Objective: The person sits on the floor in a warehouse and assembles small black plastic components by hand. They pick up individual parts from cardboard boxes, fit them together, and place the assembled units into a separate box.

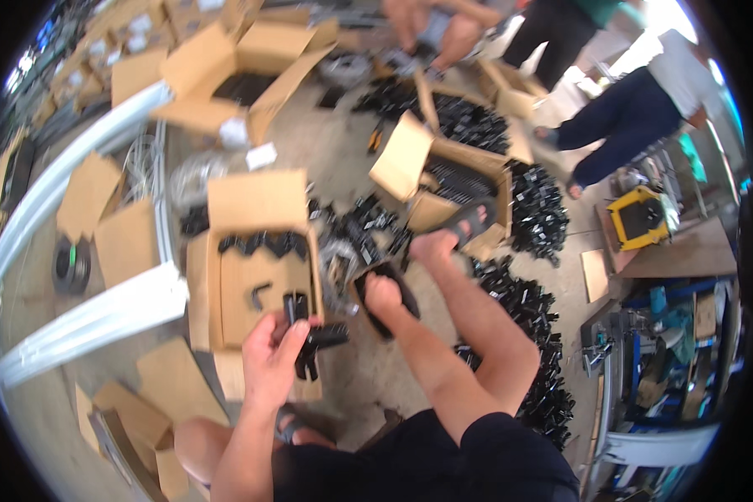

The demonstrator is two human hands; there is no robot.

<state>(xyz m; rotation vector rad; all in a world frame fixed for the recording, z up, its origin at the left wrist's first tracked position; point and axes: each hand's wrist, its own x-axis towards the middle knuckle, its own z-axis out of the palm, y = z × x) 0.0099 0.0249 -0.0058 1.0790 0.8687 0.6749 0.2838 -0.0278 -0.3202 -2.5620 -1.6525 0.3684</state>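
Observation:
My left hand point(269, 356) is closed around several black angled pieces point(316, 337), held above the near edge of an open cardboard box point(213, 335). Inside that box, a row of black pieces point(263, 244) lines the far wall, and one loose angled black piece point(261, 294) lies on the cardboard bottom. Lower and to the right, my right hand point(383, 294) reaches into a dark open container point(408, 305). Its fingers are curled; what they hold, if anything, is hidden.
Heaps of black pieces point(540, 209) cover the floor on the right. Another open box point(502, 180) of black parts stands beyond my right foot. Long white metal profiles point(100, 322) lie at the left. Other people point(623, 117) are at the far side, near a yellow-framed object point(638, 219).

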